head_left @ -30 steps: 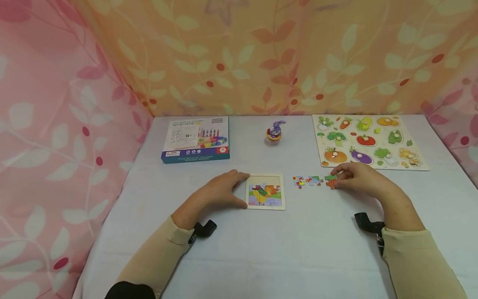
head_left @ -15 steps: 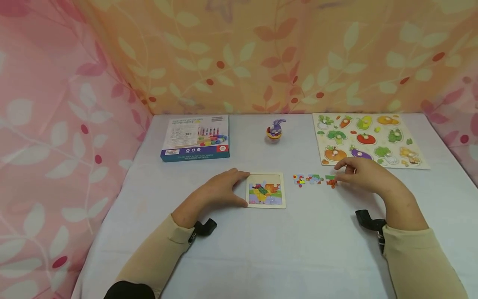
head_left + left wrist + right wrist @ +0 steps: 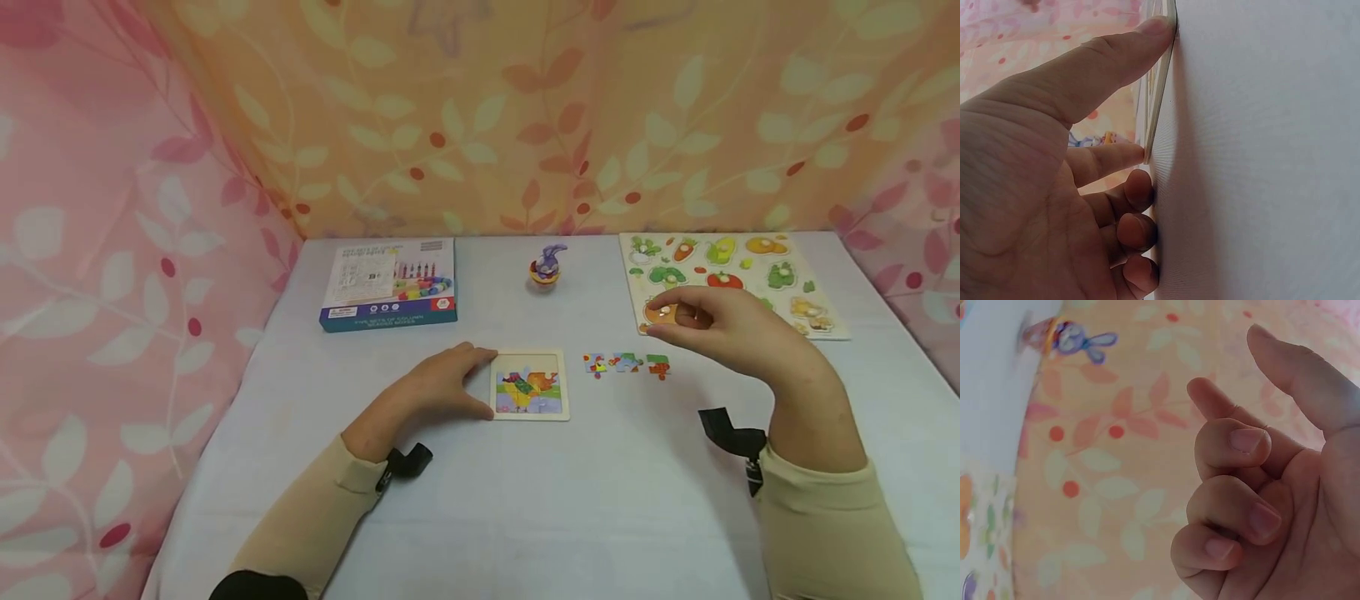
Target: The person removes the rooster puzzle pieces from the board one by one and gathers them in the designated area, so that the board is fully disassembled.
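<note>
My left hand (image 3: 431, 387) touches the left side of a square puzzle frame (image 3: 566, 387), its thumb and index finger spread near the two left corners. In the left wrist view, the left hand (image 3: 1041, 175) has those two digits against the thin frame (image 3: 1159, 94), the other fingers bent beside it. A bird picture (image 3: 529, 392) fills the frame's lower part. My right hand (image 3: 738, 337) hovers holding nothing, right of three puzzle pieces (image 3: 595, 363) (image 3: 626, 362) (image 3: 658, 365). In the right wrist view, the right hand (image 3: 1272, 487) keeps thumb and index extended and apart, other fingers curled.
A flat box (image 3: 390, 283) lies at the back left. The purple rabbit figure (image 3: 547, 265) stands at the back middle. On the back right is a vegetable board (image 3: 750, 258), partly behind my right hand. Patterned cloth (image 3: 450, 108) rises behind the white table (image 3: 525, 508).
My right hand has left the rightmost piece and risen over the vegetable board's front edge. The left hand stays at the frame.
</note>
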`<state>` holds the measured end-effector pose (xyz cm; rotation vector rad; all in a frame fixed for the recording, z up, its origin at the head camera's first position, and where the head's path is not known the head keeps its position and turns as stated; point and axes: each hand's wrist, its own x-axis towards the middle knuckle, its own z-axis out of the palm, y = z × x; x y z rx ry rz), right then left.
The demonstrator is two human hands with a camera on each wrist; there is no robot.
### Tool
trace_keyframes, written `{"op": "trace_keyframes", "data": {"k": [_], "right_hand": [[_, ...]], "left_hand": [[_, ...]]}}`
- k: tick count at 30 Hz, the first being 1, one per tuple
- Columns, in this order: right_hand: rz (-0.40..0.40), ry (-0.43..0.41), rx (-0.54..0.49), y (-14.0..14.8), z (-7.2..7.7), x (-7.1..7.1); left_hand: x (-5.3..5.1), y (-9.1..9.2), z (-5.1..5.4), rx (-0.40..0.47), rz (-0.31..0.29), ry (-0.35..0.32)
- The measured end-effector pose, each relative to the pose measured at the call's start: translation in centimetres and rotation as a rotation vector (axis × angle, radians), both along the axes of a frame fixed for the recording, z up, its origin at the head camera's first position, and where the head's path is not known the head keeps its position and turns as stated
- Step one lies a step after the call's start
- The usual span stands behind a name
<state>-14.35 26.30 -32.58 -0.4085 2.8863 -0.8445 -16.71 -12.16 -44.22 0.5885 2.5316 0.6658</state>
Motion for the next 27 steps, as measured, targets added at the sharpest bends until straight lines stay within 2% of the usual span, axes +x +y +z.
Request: {"op": "trace_keyframes", "data": {"k": [6, 12, 15, 19, 27], "right_hand": [[0.095, 0.089, -0.051, -1.6, 1.0, 0.7], [0.146, 0.194, -0.147, -3.6, 1.0, 0.7], [0.21, 0.225, -0.2, -4.9, 0.5, 0.7], [0.302, 0.247, -0.218, -7.0, -0.3, 0.7], [0.378, 0.179, -0.217, -10.9, -2.9, 0.2]], "left_hand": [[0.1, -0.1, -0.2, 0.013, 0.004, -0.014], [0.1, -0.1, -0.1, 0.001, 0.005, 0.0], [0.1, 0.0, -0.2, -0.001, 0.006, 0.0], [0.1, 0.0, -0.3, -0.001, 0.011, -0.005], [0.0, 0.0, -0.1, 0.01, 0.01, 0.012]]}}
